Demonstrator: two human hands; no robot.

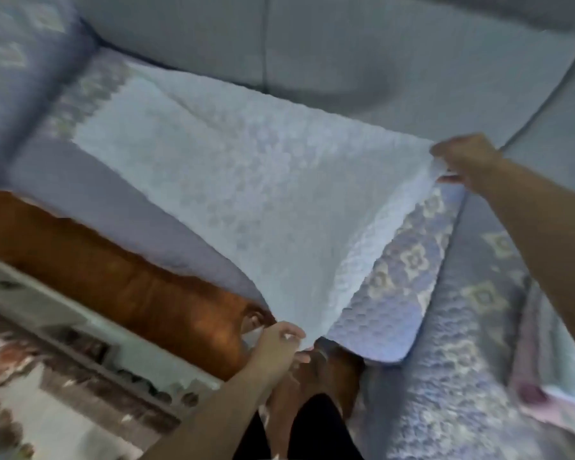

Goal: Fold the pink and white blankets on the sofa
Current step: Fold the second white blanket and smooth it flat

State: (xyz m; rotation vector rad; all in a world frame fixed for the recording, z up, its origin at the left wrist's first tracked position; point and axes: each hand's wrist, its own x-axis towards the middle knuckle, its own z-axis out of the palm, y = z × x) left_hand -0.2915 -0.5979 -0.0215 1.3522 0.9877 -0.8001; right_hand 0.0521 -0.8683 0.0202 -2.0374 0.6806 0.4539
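Blanket first: the white blanket point(233, 180) lies spread across the seat of the sofa point(329, 51), its textured surface stretched out flat from the far left of the seat toward us. We hold it at two corners. Our left hand point(278, 343) pinches the near corner low in the view, fingers curled round the cloth just in front of our knees, so that grip is clamped on the blanket. Our right hand point(465, 161) pinches the corner at the right, raised a little off the seat, its fingers closed over the edge of the fabric, and the cloth between our two hands hangs in a slack, curving edge.

Under that lifted edge we see a lilac patterned cover point(409, 267) with pale flower shapes, which runs over the seat and down the right side of the sofa; the same pattern shows on the armrest at the far left. At the lower right edge a patch of pink fabric point(538, 400) lies on the cover, though we cannot tell whether it is the pink blanket. The grey back cushions of the sofa rise behind the white blanket. To the left, the wooden front point(113, 270) of the sofa shows brown below the seat, and beyond it the floor point(30, 393) is blurred.
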